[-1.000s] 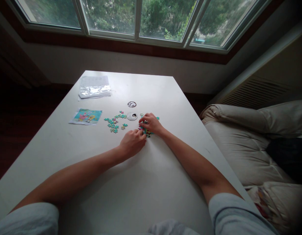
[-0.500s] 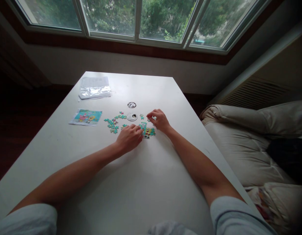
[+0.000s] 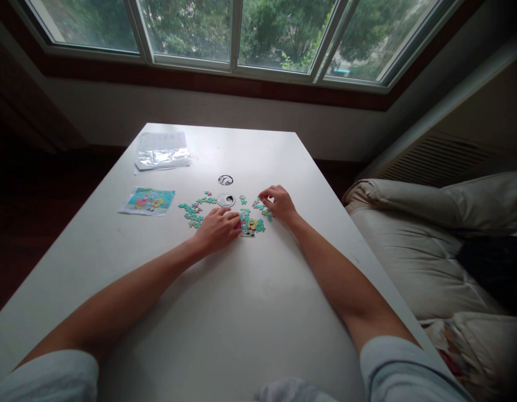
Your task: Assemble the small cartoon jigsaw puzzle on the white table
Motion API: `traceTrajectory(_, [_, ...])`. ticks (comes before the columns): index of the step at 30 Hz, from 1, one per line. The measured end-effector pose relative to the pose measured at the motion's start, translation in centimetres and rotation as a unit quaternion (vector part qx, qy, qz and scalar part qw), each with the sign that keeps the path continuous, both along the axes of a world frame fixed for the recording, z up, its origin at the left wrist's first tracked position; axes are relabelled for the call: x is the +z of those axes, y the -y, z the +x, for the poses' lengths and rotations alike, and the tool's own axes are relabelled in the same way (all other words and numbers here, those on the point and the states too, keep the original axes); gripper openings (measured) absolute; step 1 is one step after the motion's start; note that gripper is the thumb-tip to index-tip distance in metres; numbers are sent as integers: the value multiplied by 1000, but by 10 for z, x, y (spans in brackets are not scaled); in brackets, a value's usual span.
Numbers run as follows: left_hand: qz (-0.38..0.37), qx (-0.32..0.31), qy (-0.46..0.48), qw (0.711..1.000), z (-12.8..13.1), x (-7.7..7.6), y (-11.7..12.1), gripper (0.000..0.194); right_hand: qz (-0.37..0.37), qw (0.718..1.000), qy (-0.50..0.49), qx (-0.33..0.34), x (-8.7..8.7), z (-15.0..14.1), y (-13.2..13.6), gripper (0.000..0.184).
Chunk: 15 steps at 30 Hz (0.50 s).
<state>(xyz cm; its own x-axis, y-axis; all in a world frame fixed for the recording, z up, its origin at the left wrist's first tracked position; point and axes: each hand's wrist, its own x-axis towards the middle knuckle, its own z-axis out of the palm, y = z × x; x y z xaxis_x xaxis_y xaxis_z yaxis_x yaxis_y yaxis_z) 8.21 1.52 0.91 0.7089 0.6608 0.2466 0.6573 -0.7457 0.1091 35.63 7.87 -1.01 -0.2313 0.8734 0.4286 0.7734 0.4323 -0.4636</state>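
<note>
A small joined patch of a colourful jigsaw puzzle (image 3: pixel 250 224) lies on the white table (image 3: pixel 242 312). My left hand (image 3: pixel 216 229) rests with its fingers curled against the left edge of that patch. My right hand (image 3: pixel 278 202) sits just to the right and behind it, fingers pinched over loose teal pieces (image 3: pixel 258 205). What the right fingers hold is too small to make out. More loose teal pieces (image 3: pixel 194 212) are scattered left of the left hand.
A picture card (image 3: pixel 148 200) lies at the left, a clear plastic bag (image 3: pixel 162 152) farther back. Two round lids or holes (image 3: pixel 225 199) sit behind the pieces. A cushioned sofa (image 3: pixel 443 234) stands right of the table, windows at the back.
My right hand has left the joined patch and moved right and back to the loose pieces. My left hand has slid a little left and away, still touching the patch.
</note>
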Motion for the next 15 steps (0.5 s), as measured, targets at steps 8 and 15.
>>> traceTrajectory(8, [-17,5,23,1000,-2,2,-6,27,-22,996,83,21,-3,-7,5,9])
traceTrajectory(15, [-25,-18,35,999,-7,3,-12,28,-32,993,105,40,0,-17,10,9])
